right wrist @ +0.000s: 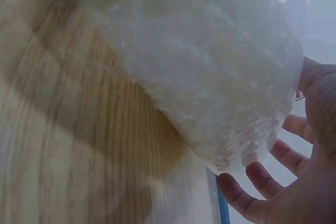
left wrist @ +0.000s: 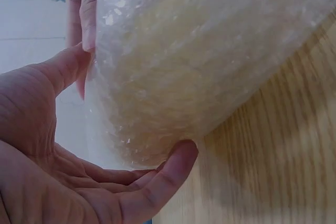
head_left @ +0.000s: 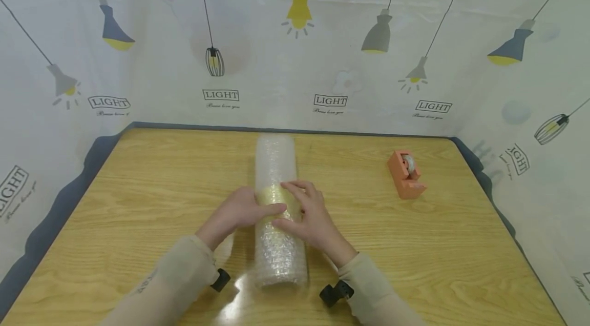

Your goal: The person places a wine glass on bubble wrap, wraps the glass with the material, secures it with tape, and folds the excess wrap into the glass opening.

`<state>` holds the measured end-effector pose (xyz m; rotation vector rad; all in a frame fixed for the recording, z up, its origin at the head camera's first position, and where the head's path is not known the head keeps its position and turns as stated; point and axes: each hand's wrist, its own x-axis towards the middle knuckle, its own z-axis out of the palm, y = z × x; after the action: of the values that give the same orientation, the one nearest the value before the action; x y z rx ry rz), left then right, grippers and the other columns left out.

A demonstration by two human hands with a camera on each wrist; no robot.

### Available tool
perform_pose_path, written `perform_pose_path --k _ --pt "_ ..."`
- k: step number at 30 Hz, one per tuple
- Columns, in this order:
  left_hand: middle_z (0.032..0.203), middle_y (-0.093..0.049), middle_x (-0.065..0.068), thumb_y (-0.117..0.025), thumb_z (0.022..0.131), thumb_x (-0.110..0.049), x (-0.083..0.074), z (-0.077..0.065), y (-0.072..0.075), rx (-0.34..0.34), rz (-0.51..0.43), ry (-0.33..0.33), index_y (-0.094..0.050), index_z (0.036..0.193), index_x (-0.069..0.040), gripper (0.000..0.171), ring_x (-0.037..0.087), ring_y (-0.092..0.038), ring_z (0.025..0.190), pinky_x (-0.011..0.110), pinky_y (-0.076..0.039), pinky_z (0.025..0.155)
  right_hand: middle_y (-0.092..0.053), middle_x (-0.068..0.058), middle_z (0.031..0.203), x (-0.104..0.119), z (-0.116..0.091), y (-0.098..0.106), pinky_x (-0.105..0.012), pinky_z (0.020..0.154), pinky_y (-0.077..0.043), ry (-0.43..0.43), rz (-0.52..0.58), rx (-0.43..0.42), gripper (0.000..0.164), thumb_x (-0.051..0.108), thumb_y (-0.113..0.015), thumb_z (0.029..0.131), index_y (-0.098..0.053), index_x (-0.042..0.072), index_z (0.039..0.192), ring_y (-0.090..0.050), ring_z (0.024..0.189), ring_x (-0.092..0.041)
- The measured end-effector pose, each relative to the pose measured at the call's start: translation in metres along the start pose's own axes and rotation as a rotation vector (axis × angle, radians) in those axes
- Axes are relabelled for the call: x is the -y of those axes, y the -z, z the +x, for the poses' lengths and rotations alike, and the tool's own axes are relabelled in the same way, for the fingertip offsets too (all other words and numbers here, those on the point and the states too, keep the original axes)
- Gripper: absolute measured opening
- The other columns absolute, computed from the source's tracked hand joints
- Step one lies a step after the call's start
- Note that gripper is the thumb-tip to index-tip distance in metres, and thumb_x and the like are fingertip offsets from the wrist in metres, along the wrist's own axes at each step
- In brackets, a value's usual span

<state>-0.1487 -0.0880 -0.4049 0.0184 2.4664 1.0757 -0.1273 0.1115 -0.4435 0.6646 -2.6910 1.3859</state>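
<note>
Bubble-wrap roll [head_left: 278, 251] lies lengthwise mid-table [head_left: 184, 167], btwn your 2 hands.
Your L grip [head_left: 241, 208] wraps its L side, thumb on top; your R grip [head_left: 313, 216] holds the R side, fingers spread round it, thumb also on top. Prob. light for its bulk, tho wt can't be told by eye; soft, springy, likely a bit slick. Best hold: mid-length, nr the yellowish band [head_left: 266, 196], w/ wide, gentle pressure so you don't crush it.
</note>
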Motion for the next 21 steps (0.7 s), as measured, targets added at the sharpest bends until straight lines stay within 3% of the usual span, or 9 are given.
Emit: perform_pose_path --k 3,9,16,21 --pt "0.096 -0.066 0.009 -0.075 0.085 -0.063 -0.001 0.001 -0.002 -0.018 0.036 -0.005 -0.068 0.116 0.0 0.07 0.023 -0.06 0.08 0.032 -0.05 0.06 -0.044 -0.012 0.151 0.001 0.0 -0.001 -0.036 0.088 -0.051 0.012 -0.005 -0.015 0.078 0.027 -0.088 0.082 -0.053 0.012 0.15 -0.043 0.128 -0.031" --pt "0.111 -0.069 0.014 -0.075 0.085 -0.063 -0.002 0.0 -0.002 -0.024 0.058 0.0 -0.065 0.125 0.003 0.078 0.025 -0.063 0.089 0.036 -0.056 0.069 -0.043 -0.011 0.153 -0.001 -0.001 0.002 -0.04 0.095 -0.054 0.01 0.041 -0.003 0.079 0.024 -0.088 0.082 -0.051 0.01 0.151 -0.042 0.135 -0.03" --pt "0.102 -0.067 0.012 -0.077 0.084 -0.06 0.003 0.002 0.001 -0.001 -0.008 0.022 -0.066 0.113 0.002 0.069 0.026 -0.062 0.087 0.036 -0.055 0.068 -0.04 -0.014 0.155 -0.01 -0.002 0.008 -0.048 0.099 -0.055 0.026 0.127 0.047 0.078 0.018 -0.086 0.085 -0.048 0.005 0.152 -0.048 0.131 -0.03" --pt "0.104 -0.067 0.013 -0.077 0.085 -0.057 0.007 0.005 0.001 0.018 -0.054 0.027 -0.065 0.114 0.001 0.066 0.026 -0.063 0.09 0.038 -0.056 0.073 -0.039 -0.017 0.154 -0.014 -0.003 0.012 -0.053 0.1 -0.053 0.019 0.158 0.068 0.078 0.016 -0.085 0.085 -0.047 0.003 0.152 -0.053 0.125 -0.033"
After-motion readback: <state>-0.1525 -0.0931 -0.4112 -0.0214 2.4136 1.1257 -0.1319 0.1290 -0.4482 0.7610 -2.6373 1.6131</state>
